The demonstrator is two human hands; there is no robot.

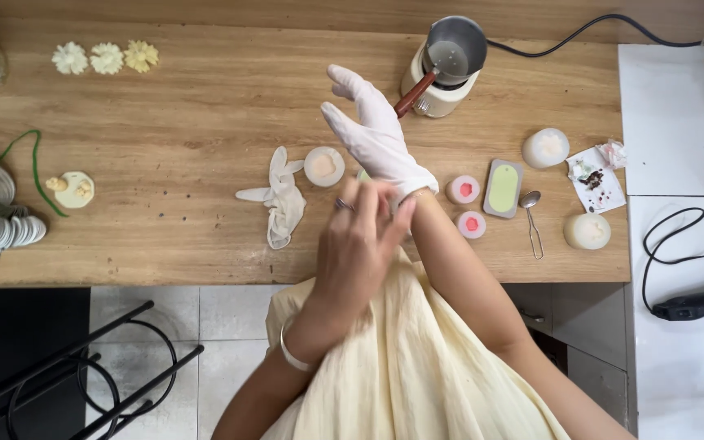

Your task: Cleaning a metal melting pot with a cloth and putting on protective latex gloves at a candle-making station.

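My right hand (371,126) is inside a white glove, fingers spread and pointing away from me over the wooden table (189,138). My left hand (360,244), bare with a ring and a wrist bangle, pinches the cuff of that glove at my right wrist. A second white glove (281,198) lies crumpled on the table just left of my hands. Beside it stands a small round mould with a peach filling (324,166).
A small metal pot with a wooden handle (448,61) sits on a heater at the back. Two pink-filled moulds (467,205), a green oblong mould (503,187), a spoon (531,216), two white round candles (546,147) lie right. Three flower shapes (106,58) sit far left.
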